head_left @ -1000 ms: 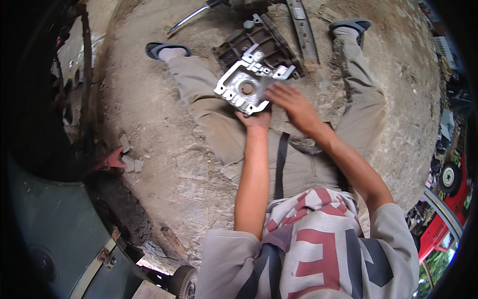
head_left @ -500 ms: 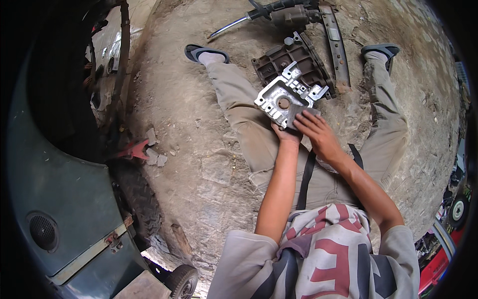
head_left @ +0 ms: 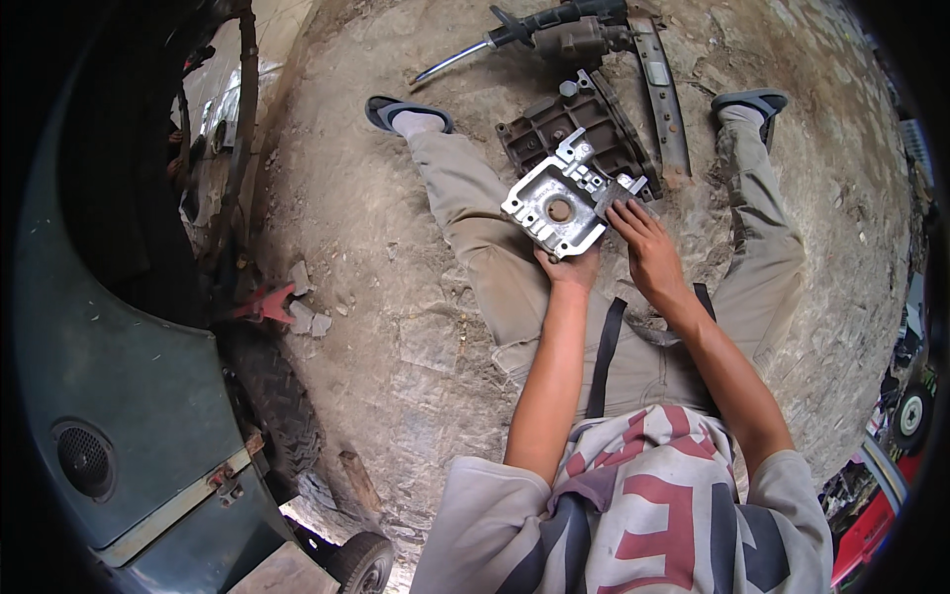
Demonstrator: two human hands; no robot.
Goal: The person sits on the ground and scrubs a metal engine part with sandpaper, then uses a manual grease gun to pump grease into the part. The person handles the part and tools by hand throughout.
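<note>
A silvery metal housing (head_left: 577,237) with a round hole in its middle is gripped at its near edge by my left hand (head_left: 571,265), fingers mostly hidden beneath. My right hand (head_left: 648,249) presses a dark grey piece of sandpaper (head_left: 611,195) with its fingertips against the housing's right side. The housing's far side overlaps the view of a larger brown, dirty metal casting (head_left: 556,117) lying on the ground between my legs; whether the two touch I cannot tell.
Beyond the brown casting lie a shock absorber (head_left: 515,32) and a long metal bracket (head_left: 663,99). At the left stand a dark green vehicle body panel (head_left: 148,396), a tyre (head_left: 272,396) and a red stand (head_left: 265,304). Stone pieces (head_left: 309,319) lie near it.
My right hand and the sandpaper have slid away from the housing's near corner toward its far right side. The near rim now shows. My left hand keeps its grip.
</note>
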